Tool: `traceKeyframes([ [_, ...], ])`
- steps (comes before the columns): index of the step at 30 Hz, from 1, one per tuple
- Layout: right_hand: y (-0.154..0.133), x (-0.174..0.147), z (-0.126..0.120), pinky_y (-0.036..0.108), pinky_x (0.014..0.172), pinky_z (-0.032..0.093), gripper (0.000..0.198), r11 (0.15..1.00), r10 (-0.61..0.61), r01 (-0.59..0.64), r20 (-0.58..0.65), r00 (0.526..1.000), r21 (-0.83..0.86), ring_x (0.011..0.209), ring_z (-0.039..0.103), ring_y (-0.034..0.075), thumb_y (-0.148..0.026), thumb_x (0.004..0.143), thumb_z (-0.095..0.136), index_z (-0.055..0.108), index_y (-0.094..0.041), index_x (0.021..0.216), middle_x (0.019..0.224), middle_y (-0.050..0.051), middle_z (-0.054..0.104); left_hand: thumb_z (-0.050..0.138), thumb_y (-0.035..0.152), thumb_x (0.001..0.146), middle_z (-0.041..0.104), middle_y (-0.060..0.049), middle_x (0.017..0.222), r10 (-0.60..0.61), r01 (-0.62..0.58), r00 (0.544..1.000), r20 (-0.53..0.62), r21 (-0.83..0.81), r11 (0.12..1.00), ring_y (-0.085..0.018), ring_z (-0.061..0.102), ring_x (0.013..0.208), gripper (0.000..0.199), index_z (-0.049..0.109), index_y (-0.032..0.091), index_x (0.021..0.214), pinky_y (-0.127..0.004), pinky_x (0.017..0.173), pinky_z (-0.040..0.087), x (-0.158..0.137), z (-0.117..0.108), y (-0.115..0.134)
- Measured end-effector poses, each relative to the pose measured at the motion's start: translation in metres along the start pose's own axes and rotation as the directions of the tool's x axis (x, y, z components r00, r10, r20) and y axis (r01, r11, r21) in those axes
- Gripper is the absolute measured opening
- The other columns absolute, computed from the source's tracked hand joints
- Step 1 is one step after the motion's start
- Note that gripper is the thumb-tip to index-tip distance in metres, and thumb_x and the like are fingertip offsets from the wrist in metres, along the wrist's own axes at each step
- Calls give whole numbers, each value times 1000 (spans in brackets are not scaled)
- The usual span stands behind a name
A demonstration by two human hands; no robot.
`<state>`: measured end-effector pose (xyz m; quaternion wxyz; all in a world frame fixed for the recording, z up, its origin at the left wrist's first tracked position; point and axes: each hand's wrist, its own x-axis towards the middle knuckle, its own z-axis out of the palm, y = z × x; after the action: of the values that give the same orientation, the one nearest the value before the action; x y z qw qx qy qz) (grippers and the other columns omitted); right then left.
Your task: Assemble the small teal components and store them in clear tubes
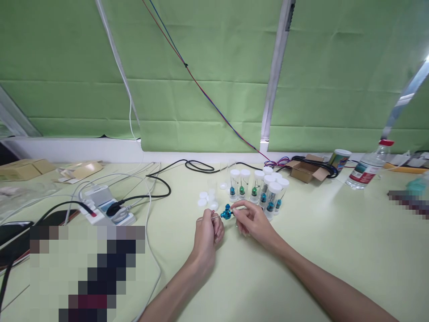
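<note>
My left hand [208, 230] is closed round a thin metal rod [215, 217], which runs out to a shiny blue metal part [226, 212]. On the other side, the thumb and forefinger of my right hand [251, 221] pinch the dark right end of this blue part; its exact kind is unclear. Just beyond my right hand stand several clear tubes with white caps [245, 172], holding blue or green metal parts [241, 190] with thin rods. Loose white caps [202, 202] lie beyond my left hand, beside an uncapped clear tube [213, 195].
To the left, a white power strip [124, 219] has plugs and trailing cables. Black cable [197, 166] loops along the back. An open cardboard box [305, 172], a printed can [339, 160] and a plastic bottle [367, 167] stand at back right. Pixelated patches hide areas at both sides.
</note>
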<state>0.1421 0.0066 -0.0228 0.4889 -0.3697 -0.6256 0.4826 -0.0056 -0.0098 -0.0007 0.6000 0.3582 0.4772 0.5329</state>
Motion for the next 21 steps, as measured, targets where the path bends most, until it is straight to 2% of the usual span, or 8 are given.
traceKeyframes([
  [4, 1, -1, 1, 19, 39, 35, 30, 1000, -6, 6, 44, 999, 16, 38, 42, 8, -47, 89, 56, 56, -19, 98, 50, -7, 52, 39, 30, 80, 26, 4, 40, -6, 6, 1000, 1, 4, 1000, -7, 21, 38, 41, 29, 20, 41, -24, 41, 16, 1, -1, -1],
  [9, 4, 0, 0, 20, 39, 32, 29, 999, -27, 28, 42, 999, -16, 35, 39, 8, -47, 90, 55, 57, -18, 84, 45, -7, 48, 39, 30, 79, 27, 4, 40, -12, 12, 1000, 14, 15, 1000, -7, 20, 38, 41, 29, 20, 41, -24, 41, 15, 2, -1, -3],
  [13, 3, 1, -1, 21, 39, 29, 38, 998, -39, 41, 42, 998, -51, 34, 37, 8, -49, 92, 52, 53, -18, 68, 41, -7, 45, 41, 30, 79, 26, 4, 39, -22, 21, 999, 37, 20, 1000, -7, 20, 38, 43, 29, 20, 39, -25, 41, 14, 2, -1, -3],
  [21, 7, 2, -1, 23, 42, 31, 56, 994, -1, 1, -7, 1000, -105, 32, 35, 8, -55, 94, 43, 52, -18, 53, 34, -5, 41, 40, 29, 78, 27, 3, 38, -28, 24, 997, 77, 51, 998, -8, 23, 38, 43, 29, 20, 37, -25, 41, 16, 0, 0, -3],
])
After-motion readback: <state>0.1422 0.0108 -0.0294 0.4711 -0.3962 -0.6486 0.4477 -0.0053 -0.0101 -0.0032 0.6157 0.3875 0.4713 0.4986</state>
